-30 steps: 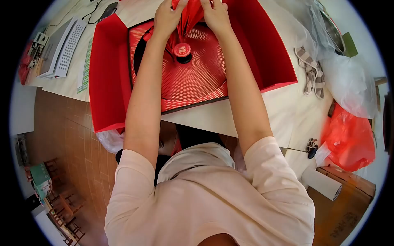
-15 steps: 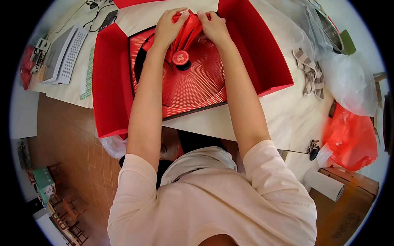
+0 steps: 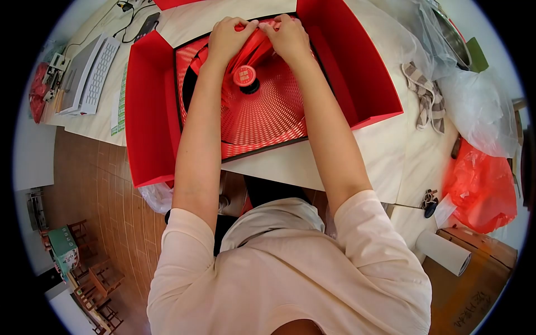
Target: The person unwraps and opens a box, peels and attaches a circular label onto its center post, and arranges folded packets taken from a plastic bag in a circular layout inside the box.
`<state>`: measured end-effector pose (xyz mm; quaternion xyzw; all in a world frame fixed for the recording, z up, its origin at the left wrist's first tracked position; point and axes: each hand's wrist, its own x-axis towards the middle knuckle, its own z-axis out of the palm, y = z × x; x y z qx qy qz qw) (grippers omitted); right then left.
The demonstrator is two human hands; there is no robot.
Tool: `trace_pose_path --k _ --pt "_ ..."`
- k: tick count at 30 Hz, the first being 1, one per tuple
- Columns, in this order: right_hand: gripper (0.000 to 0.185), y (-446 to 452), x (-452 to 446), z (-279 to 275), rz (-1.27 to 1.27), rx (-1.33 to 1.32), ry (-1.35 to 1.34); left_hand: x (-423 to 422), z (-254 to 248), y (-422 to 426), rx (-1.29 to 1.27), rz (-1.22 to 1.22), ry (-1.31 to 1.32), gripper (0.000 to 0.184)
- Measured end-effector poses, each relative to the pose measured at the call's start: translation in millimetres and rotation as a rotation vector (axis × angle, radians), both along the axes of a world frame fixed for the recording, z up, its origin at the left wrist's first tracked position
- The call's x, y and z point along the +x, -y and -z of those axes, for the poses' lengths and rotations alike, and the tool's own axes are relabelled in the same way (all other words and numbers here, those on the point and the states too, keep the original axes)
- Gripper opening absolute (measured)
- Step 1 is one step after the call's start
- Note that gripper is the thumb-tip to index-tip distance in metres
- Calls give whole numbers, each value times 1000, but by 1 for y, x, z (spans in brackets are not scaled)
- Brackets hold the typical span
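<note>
Both hands are at the far side of an opened red box (image 3: 153,111). Between thumb and fingers, my left hand (image 3: 228,38) pinches the top of a folded red strip of thin material (image 3: 249,50). My right hand (image 3: 285,39) pinches the same material just to the right, and the fingertips nearly meet. Below them stands a black knob-like piece with a round red cap (image 3: 244,75), in the middle of a red-and-gold patterned insert (image 3: 262,120). My forearms cover parts of the insert, and the fingers hide the strip's upper edge.
Left on the table (image 3: 379,167) are a white-and-grey device (image 3: 89,75), a phone (image 3: 148,25) and cables. To the right lie a checked cloth (image 3: 424,95), clear plastic (image 3: 474,106) and a red plastic bag (image 3: 483,190). A white roll (image 3: 444,252) rests on a cardboard box (image 3: 486,279).
Both hands have shifted slightly, with the fingertips closer together. The red material, raised in a fanned bunch before, now lies lower and slants to the right.
</note>
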<state>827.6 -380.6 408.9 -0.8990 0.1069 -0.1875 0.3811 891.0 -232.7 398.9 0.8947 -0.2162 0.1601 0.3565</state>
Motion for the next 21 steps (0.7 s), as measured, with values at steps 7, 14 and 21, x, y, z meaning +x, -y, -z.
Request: trace_pose_path --k 7,14,21 --pt "64 -20 2 5 71 -267 125 -9 0 4 220 -203 357 34" --pt "34 -32 11 19 209 -507 234 -66 -26 -21 351 -313 280 33" --pt "35 -10 12 23 154 -387 261 -110 6 -40 309 -271 97 64"
